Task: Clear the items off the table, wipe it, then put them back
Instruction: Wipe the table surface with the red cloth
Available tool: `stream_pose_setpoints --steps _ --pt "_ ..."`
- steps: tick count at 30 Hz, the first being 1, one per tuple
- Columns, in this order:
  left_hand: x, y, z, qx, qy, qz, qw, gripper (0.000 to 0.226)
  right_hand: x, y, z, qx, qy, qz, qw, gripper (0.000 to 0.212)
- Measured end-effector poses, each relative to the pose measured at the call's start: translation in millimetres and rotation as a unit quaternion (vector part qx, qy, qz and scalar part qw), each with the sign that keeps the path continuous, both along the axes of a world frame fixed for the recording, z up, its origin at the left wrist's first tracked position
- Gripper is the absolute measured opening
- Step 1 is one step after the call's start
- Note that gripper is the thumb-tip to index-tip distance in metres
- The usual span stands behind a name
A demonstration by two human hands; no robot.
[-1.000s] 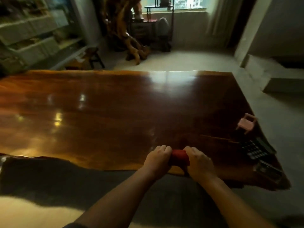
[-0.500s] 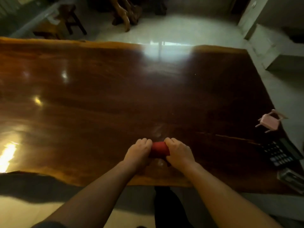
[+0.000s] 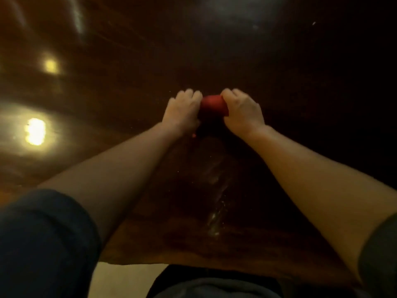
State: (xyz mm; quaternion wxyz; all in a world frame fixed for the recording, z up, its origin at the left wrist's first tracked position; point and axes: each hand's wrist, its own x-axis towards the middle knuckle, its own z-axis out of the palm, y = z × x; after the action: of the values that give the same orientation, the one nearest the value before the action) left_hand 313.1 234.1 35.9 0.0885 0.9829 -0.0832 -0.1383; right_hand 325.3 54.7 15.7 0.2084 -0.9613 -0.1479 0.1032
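Note:
A bunched red cloth [image 3: 213, 106] lies pressed on the dark glossy wooden table [image 3: 107, 104], well out from the near edge. My left hand [image 3: 182, 111] grips its left end and my right hand [image 3: 242, 111] grips its right end, both fists closed and arms stretched forward. Only the cloth's middle shows between the hands. A faint damp streak [image 3: 217, 190] runs on the wood from the near edge toward the cloth.
The table's near edge [image 3: 193, 264] crosses the bottom of the view, with pale floor [image 3: 120, 280] and my dark clothing below it. Bright lamp reflections [image 3: 35, 131] sit on the left part of the tabletop.
Both hands have pushed the red cloth away from the near edge toward the table's middle. My head has tipped down, so the pink toy chair, calculator and room have left the view.

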Motion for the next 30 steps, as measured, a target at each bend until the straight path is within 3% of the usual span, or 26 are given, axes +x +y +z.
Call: stream_pose_setpoints --steps 5,13,19,30 --pt "43 2 -35 0.012 0.0 -0.024 1.0 0.078 35 12 -34 -0.048 -0.009 0.025 0.999 0.079" --pt "-9 15 -53 0.009 -0.045 -0.046 0.998 0.066 -15 16 -57 0.027 -0.067 0.026 0.997 0.055" --pt "-121 26 -50 0.006 -0.029 -0.11 0.993 0.076 -124 23 -45 -0.005 -0.048 0.05 0.998 0.054" --pt "-350 1 -53 0.002 0.122 -0.175 0.977 0.093 -370 13 -19 -0.071 0.098 -0.005 0.993 0.059"
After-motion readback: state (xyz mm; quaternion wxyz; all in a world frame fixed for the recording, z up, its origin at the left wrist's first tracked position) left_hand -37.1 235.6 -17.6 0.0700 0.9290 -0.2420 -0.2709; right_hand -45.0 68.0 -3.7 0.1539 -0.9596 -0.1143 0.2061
